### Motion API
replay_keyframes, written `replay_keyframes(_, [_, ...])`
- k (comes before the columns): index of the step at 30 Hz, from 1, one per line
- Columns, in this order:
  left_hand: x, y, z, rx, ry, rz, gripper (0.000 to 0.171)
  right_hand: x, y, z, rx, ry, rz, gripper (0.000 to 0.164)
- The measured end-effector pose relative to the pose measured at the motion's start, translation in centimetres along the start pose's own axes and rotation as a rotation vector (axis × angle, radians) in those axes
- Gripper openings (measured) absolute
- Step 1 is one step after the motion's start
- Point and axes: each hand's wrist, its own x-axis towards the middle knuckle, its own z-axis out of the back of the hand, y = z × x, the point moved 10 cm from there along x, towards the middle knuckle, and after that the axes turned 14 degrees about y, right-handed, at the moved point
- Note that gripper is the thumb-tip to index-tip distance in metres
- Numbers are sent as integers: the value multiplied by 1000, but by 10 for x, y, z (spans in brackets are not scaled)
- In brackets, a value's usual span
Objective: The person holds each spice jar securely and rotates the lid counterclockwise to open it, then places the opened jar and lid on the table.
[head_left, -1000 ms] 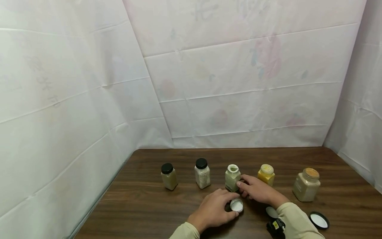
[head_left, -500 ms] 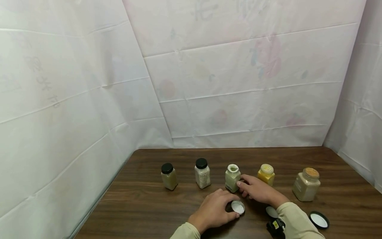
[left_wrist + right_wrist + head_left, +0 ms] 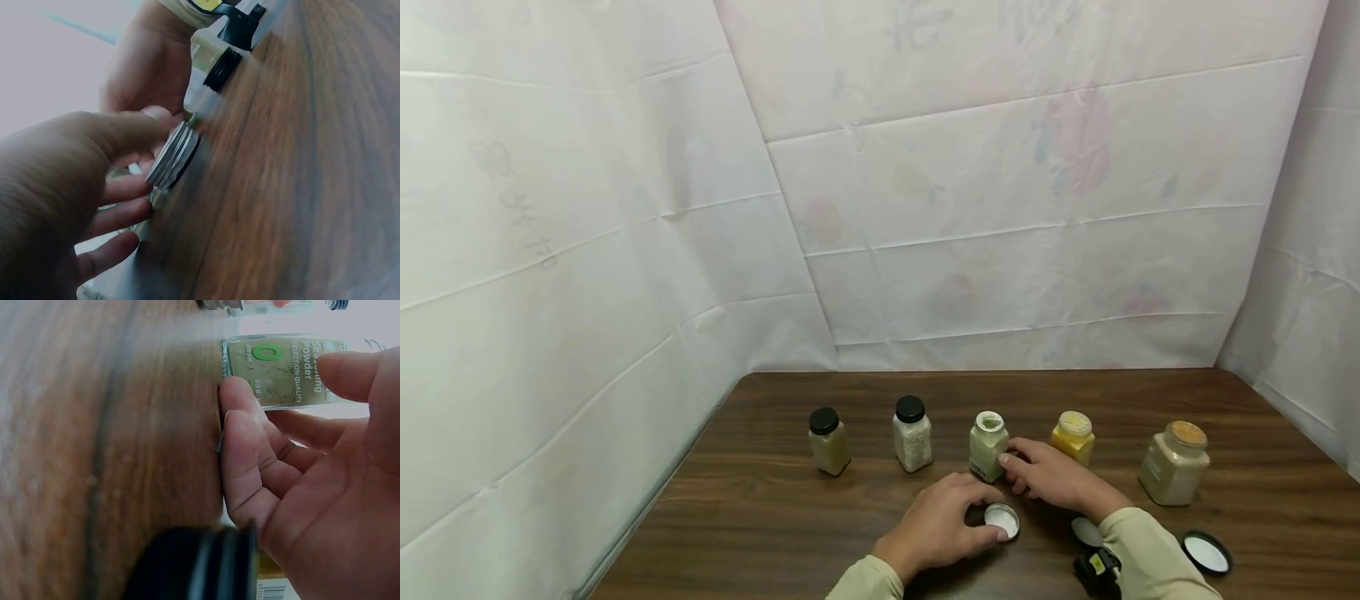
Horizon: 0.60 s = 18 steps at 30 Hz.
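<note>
In the head view my left hand (image 3: 936, 521) is at a small round jar lid (image 3: 1002, 522), which lies on the table with its white inside up. The left wrist view shows the thumb and several loosely bent fingers about the lid's silvery edge (image 3: 172, 156); contact is hard to judge. My right hand (image 3: 1048, 475) holds the lower side of an uncapped glass jar of green seasoning powder (image 3: 986, 450), thumb over the label side. The right wrist view shows "Seasoning Powder" on this jar (image 3: 275, 372). Fingertips behind the jar are hidden.
Two black-capped jars stand left: one olive (image 3: 829, 450), one pale (image 3: 913, 442). Right are a yellow jar (image 3: 1072, 446) and a larger tan jar (image 3: 1175, 475), both uncapped. Another lid (image 3: 1206, 553) and a white disc (image 3: 1086, 532) lie in front. White sheeting (image 3: 1000, 250) surrounds the table (image 3: 760, 517).
The lid by my left hand has slid slightly right, a little away from the palm, and a gap shows below the index fingertip. My right hand and its jar have stayed put.
</note>
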Motion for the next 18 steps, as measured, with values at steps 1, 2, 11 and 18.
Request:
replay_keyframes(1, [-1, 1, 2, -34, -21, -11, 32, 0, 0, 0, 1, -1, -2, 44])
replay_keyframes(2, [-2, 2, 5, -78, -45, -25, 30, -1, 0, 1, -1, -4, -5, 44])
replay_keyframes(11, [-26, 22, 44, -226, -426, -69, 18, -1, 3, 3, -64, -25, -4, 43])
replay_keyframes(18, [-55, 44, 68, -273, -721, -79, 14, -6, 8, 6, -126, -69, -84, 42])
